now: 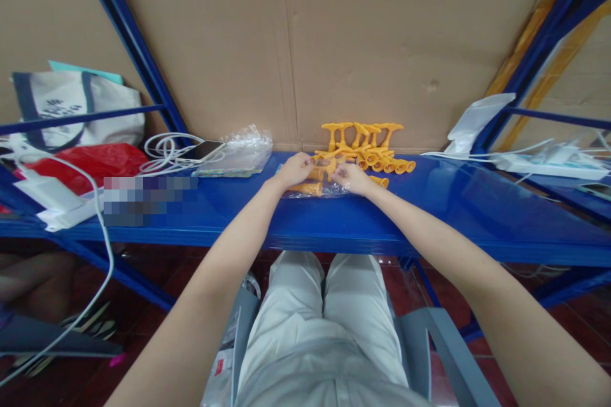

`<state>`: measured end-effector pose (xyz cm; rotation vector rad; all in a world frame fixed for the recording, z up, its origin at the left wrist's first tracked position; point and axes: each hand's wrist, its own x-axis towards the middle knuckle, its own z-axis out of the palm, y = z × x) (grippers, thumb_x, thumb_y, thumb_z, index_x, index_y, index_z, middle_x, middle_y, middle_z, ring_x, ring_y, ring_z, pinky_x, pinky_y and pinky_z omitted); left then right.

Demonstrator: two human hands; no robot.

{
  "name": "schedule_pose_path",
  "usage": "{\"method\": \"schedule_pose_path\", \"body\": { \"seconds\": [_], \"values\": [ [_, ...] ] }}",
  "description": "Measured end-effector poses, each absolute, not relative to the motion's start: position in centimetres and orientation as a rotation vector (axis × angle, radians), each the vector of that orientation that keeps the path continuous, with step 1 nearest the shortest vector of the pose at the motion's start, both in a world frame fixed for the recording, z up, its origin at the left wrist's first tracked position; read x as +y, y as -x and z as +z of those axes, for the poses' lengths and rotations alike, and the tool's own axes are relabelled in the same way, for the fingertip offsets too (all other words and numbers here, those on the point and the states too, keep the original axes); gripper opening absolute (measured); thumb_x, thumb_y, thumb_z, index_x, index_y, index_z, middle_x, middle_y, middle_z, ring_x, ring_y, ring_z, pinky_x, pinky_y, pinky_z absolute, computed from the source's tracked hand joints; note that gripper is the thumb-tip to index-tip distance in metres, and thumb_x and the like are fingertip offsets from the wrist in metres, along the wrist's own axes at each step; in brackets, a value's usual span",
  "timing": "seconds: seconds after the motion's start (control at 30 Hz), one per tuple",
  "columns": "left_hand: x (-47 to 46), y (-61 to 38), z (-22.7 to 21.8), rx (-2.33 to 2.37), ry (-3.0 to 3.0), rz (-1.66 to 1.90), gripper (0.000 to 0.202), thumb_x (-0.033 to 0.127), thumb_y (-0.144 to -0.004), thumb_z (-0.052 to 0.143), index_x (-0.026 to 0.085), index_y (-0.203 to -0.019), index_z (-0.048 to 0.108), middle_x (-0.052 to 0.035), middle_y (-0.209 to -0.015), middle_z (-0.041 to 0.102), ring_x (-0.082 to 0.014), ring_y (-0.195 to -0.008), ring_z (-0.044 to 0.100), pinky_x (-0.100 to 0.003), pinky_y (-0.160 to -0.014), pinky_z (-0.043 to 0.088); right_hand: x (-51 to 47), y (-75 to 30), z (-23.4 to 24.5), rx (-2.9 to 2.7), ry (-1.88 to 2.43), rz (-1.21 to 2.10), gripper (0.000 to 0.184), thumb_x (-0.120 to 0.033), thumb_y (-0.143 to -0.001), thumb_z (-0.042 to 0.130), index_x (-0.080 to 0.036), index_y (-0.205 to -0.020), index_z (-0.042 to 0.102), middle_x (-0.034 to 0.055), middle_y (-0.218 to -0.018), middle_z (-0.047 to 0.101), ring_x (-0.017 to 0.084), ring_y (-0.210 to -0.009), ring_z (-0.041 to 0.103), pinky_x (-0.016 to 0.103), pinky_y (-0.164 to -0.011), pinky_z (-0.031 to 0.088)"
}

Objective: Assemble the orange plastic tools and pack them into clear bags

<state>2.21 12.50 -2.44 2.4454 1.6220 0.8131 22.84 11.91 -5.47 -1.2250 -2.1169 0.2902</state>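
Note:
Both my hands work at a clear plastic bag (334,191) with orange-yellow T-shaped plastic pieces in and around it. My left hand (296,170) is closed, its fingers pinching the bag's left side. On the other side, my right hand (352,178) has its fingertips pinched together at the bag, close to a yellow piece (330,168) between the hands. One flared yellow piece (308,189) lies below my left hand. Just behind the hands is a pile of the same pieces (365,140), several with cup-like ends facing me. Fine detail at the fingertips is blurred.
The blue tabletop (458,203) runs under everything, with cardboard (296,44) behind it. To the left are clear plastic packaging (245,146), a phone (203,151), white cables (167,146), a red bag (95,162) and a power strip (71,206). Blue posts (136,44) frame the table.

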Motion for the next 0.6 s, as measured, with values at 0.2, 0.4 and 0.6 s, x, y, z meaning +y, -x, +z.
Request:
{"method": "schedule_pose_path", "body": {
  "seconds": [0.2,0.4,0.6],
  "values": [
    [12.65,-2.53,-2.68,1.586,-2.443,0.762,0.039,0.022,-0.09,0.041,0.016,-0.113,0.072,-0.0076,-0.133,0.066,-0.0223,-0.126,0.059,-0.031,-0.112,0.042,11.66,-22.72,-5.37,-2.298,0.968,0.518,0.021,-0.023,-0.088,0.057,-0.012,-0.087,0.076,0.0066,-0.089,0.077,0.019,-0.084,0.068,0.03,-0.08,0.051],
    [12.94,-2.54,-2.83,1.549,-2.507,0.622,0.049,0.023,-0.09,0.036,0.014,-0.128,0.066,-0.0064,-0.15,0.054,-0.0211,-0.139,0.048,-0.029,-0.12,0.031,11.64,-22.46,-5.49,-2.382,0.969,0.597,0.032,-0.013,-0.087,0.058,-0.018,-0.112,0.077,0.0073,-0.123,0.073,0.023,-0.116,0.066,0.038,-0.105,0.047],
    [13.2,-2.28,-2.96,1.559,-2.57,0.388,0.057,0.029,-0.093,0.028,0.015,-0.141,0.055,-0.0057,-0.161,0.038,-0.0207,-0.149,0.034,-0.032,-0.124,0.022,11.0,-22.33,-4.55,-2.315,1.045,0.605,0.028,-0.012,-0.086,0.058,-0.016,-0.105,0.079,0.0094,-0.115,0.076,0.023,-0.109,0.069,0.038,-0.101,0.049]
  ]
}}
